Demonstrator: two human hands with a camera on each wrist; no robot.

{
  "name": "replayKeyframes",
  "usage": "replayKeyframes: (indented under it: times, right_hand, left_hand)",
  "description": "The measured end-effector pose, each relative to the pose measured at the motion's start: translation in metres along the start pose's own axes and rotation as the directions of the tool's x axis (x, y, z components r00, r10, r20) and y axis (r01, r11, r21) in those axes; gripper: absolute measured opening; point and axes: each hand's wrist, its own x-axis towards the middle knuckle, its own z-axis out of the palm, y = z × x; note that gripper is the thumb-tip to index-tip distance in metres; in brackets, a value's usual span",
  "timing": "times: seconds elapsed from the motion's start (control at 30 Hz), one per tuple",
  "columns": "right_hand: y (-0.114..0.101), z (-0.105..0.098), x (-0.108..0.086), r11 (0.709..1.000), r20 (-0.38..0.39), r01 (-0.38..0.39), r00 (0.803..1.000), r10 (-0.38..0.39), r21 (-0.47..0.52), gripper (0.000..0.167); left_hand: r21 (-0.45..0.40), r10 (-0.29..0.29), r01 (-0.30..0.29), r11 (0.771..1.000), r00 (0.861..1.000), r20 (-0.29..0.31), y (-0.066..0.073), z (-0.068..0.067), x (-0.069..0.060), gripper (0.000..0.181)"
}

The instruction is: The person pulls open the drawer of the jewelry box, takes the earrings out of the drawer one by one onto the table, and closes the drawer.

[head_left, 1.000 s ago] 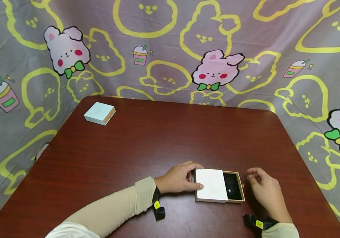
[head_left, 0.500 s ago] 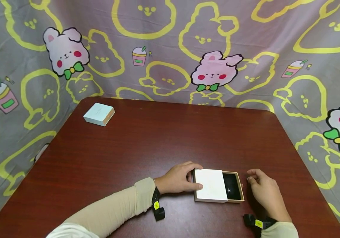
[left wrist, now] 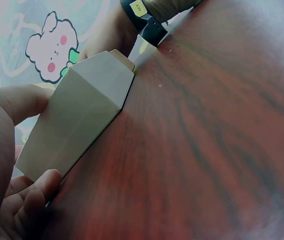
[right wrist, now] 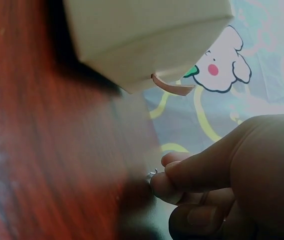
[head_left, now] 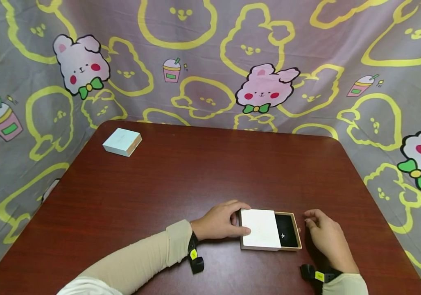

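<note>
A white jewellery box (head_left: 260,229) lies near the front of the table, its drawer (head_left: 287,223) partly out to the right. On the drawer's black lining sits a tiny silver star (head_left: 283,235). My left hand (head_left: 218,222) grips the box's left end, thumb on top. In the left wrist view, fingers (left wrist: 47,185) also touch its lower edge. Just right of the drawer, apart from it, my right hand (head_left: 326,235) pinches a tiny silver earring (right wrist: 152,174) between thumb and fingertip; most of it is hidden. A ribbon tab (right wrist: 174,89) sticks out of the drawer's end.
A pale blue box (head_left: 122,142) stands at the table's far left corner. Patterned cloth (head_left: 203,53) hangs behind the dark red wooden table (head_left: 195,164) and along both sides. Each wrist wears a black strap.
</note>
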Motion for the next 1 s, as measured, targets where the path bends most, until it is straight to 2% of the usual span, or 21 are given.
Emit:
replayKeyframes:
  times: [0.37,0.77,1.0]
  right_hand:
    - [0.0012,0.0003,-0.0009,1.000,-0.030,0.013,0.999,-0.013,-0.003,0.019]
    - [0.0002,-0.0038,-0.0049,1.000,-0.026,-0.028,0.999,0.028,0.001,0.022]
    - [-0.0019,-0.0061,-0.0086,1.000,-0.065,-0.020,0.998,0.019,-0.018,0.022]
  left_hand:
    - [0.004,0.005,-0.005,1.000,1.000,-0.009,0.0007,-0.0003,-0.0003,0.057]
    - [0.013,-0.002,0.002,1.000,1.000,-0.006,0.0012,0.0001,-0.0007,0.057]
    - [0.009,-0.010,0.010,1.000,1.000,-0.005,0.0014,-0.0005,-0.0006,0.057]
